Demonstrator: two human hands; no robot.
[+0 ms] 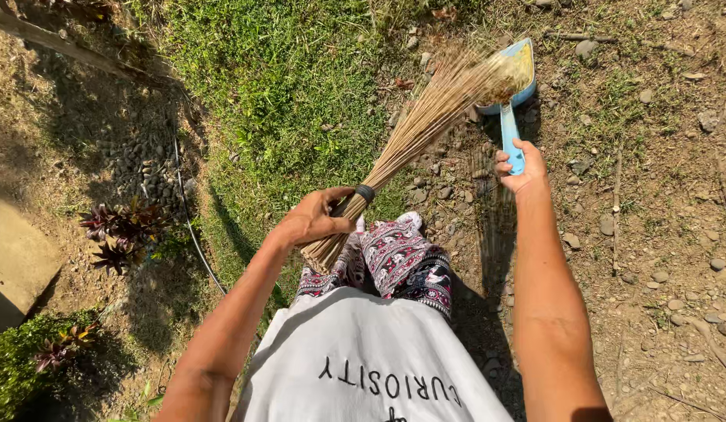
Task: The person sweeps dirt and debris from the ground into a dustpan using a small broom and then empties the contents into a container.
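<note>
My left hand point(314, 219) grips the bound end of a stick broom point(425, 125), just below its dark binding ring. The broom's bristles fan out up and to the right and blur over the mouth of a blue dustpan point(521, 66). My right hand point(521, 166) is closed around the dustpan's blue handle, holding the pan tilted on the stony dirt. Both forearms reach forward over my patterned trousers and white shirt.
A grass patch point(292, 86) lies to the left of the broom. Bare dirt with pebbles and twigs point(652, 234) spreads on the right. Dark red plants point(124, 230), a thin cable point(192, 227) and a concrete slab point(15, 262) are at the left.
</note>
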